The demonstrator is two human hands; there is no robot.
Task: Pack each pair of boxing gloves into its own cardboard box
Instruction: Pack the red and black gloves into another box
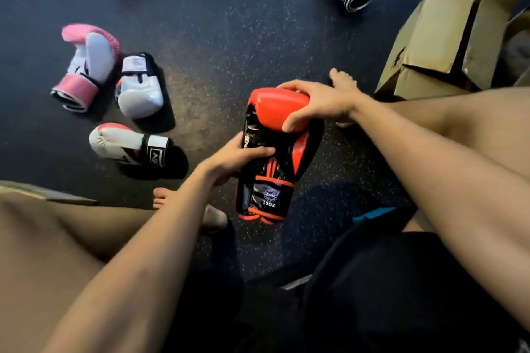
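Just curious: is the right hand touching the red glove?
Touching. The head view shows the right hand gripping the red glove by its padded end.

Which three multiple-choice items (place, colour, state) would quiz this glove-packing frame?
1. Where is the cardboard box?
A. upper right
B. far left
C. bottom centre

2. What colours are the held gloves?
A. pink and white
B. red and black
C. blue and yellow

3. What state are those gloves in?
A. set down untouched
B. packed in the box
C. gripped by the left hand and right hand

Key:
1 A, the box stands at the view's upper right.
2 B, red padding tops a black body.
3 C, fingers of both hands curl round them.
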